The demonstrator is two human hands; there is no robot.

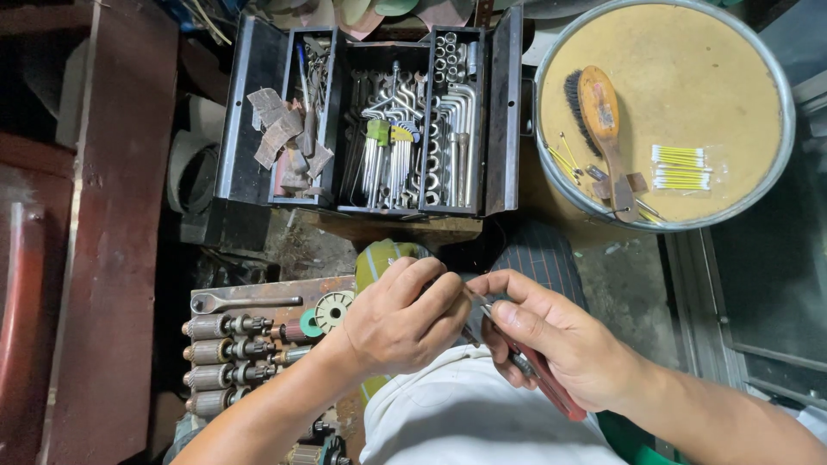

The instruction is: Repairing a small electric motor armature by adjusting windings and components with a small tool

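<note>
Two hands meet just below the open black toolbox (258, 112), the landmark here. The left hand (401, 323) is curled, its fingers pinching something too small to make out; the right hand (560, 340) is closed around one pair of red-handled pliers (538, 375), whose tip points at the left hand's fingertips. Inside the toolbox, the left compartment holds several scraps of sandpaper (280, 129) and a few loose tools, while the middle and right compartments hold hex keys (388, 155), wrenches and a row of sockets (446, 56), too many to count. To the right of the toolbox sits a round metal-rimmed tray (780, 164) containing one wooden brush (599, 116) and two bundles of yellow cotton swabs (680, 168). Below-left of the toolbox lie four motor armatures (220, 362) in a column, with one wrench (245, 301) above them.
</note>
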